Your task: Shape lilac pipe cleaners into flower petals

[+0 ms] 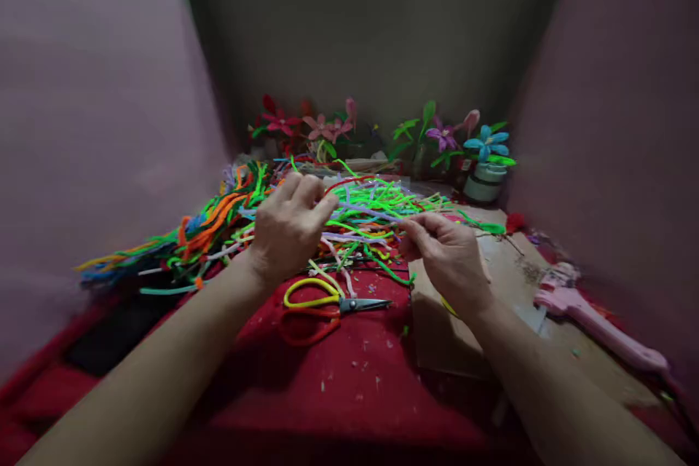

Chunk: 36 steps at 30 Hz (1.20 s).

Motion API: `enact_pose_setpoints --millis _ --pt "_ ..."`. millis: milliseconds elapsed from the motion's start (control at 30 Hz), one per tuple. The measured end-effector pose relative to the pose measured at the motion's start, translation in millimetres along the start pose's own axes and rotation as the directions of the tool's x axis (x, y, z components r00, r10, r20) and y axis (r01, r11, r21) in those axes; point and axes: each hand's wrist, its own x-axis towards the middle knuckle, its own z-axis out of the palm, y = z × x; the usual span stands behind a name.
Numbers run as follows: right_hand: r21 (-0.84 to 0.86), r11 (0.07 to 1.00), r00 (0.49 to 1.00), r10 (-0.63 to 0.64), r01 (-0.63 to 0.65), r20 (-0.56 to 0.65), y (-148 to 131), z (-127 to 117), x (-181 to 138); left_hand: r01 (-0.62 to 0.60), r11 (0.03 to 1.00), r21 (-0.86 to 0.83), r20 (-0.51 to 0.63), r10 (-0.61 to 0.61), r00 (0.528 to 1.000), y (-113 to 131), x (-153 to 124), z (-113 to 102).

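A lavender pipe cleaner (371,211) stretches between my two hands above a heap of coloured pipe cleaners (376,193). My left hand (289,222) is closed on its left end, with the fingers curled down and partly hidden. At the other end, my right hand (445,251) pinches it between thumb and forefinger. Scissors (349,303) with one yellow and one orange handle lie below the hands, blades pointing right. Under my right hand is a piece of cardboard (445,346).
Pipe-cleaner flowers stand along the back, including a blue flower (485,142) over a pale jar (484,182). A pink glue gun (601,324) lies at the right. Bundled pipe cleaners (218,207) spread leftward. Small scraps dot the red tabletop (349,397). Walls rise on both sides.
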Motion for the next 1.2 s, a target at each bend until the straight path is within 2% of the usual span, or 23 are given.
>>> enact_pose_setpoints --millis 67,167,267,333,367,433,467,500,533,633,767,933,1100,1167,1200 --pt "-0.022 1.000 0.999 0.003 -0.004 -0.045 -1.0 -5.2 3.7 0.002 1.000 -0.007 0.014 -0.002 1.000 -13.3 1.4 -0.1" --pt "0.049 0.998 0.994 0.039 -0.034 -0.099 0.3 -13.2 11.2 0.026 0.999 -0.030 0.053 -0.024 0.998 -26.2 -0.4 0.7" --pt "0.294 0.952 0.982 0.132 -0.089 -0.132 4.1 -20.6 20.9 0.102 0.989 -0.104 0.117 -0.090 0.989 -24.6 -4.7 1.0" --pt "0.550 0.826 0.973 0.211 -0.125 -0.096 5.2 -22.7 25.9 0.245 0.951 -0.189 0.204 -0.206 0.957 -16.0 -5.7 -0.5" --pt "0.656 0.741 0.973 0.228 -0.143 -0.046 5.0 -22.1 26.9 0.332 0.915 -0.229 0.258 -0.272 0.927 -10.2 -5.3 -1.8" --pt "0.759 0.617 0.974 0.204 -0.208 0.100 3.6 -16.3 24.9 0.478 0.824 -0.304 0.369 -0.361 0.856 2.5 -3.0 -4.9" --pt "0.768 0.593 0.969 0.188 -0.242 0.160 2.8 -11.3 22.1 0.523 0.781 -0.342 0.419 -0.371 0.828 9.1 -1.6 -6.3" --pt "0.737 0.601 0.950 0.191 -0.311 0.245 2.3 -5.2 18.2 0.549 0.744 -0.381 0.458 -0.364 0.811 15.7 -0.4 -7.5" --pt "0.711 0.617 0.941 0.193 -0.338 0.280 2.3 1.3 13.8 0.562 0.717 -0.413 0.487 -0.347 0.801 22.2 0.3 -8.5" --pt "0.676 0.625 0.916 0.188 -0.389 0.354 4.3 18.6 1.5 0.527 0.711 -0.465 0.524 -0.259 0.811 40.3 -1.3 -9.2" --pt "0.736 0.592 0.944 0.181 -0.329 0.277 6.5 24.1 -3.2 0.385 0.784 -0.486 0.495 -0.116 0.861 51.0 -8.5 -6.7" --pt "0.791 0.501 0.929 0.296 -0.350 0.223 3.2 11.1 5.3 0.370 0.748 -0.551 0.515 -0.044 0.856 30.6 -12.3 -1.8" --pt "0.784 0.510 0.899 0.418 -0.354 0.134 3.1 -1.1 14.3 0.481 0.663 -0.573 0.563 -0.108 0.819 7.0 -9.1 -0.9" --pt "0.817 0.482 0.902 0.419 -0.317 0.103 3.3 -3.6 16.9 0.551 0.587 -0.593 0.577 -0.167 0.799 0.9 -7.2 -1.1" --pt "0.836 0.465 0.905 0.417 -0.292 0.085 3.1 -4.4 18.2 0.605 0.519 -0.604 0.593 -0.215 0.776 -2.0 -6.7 -0.3"
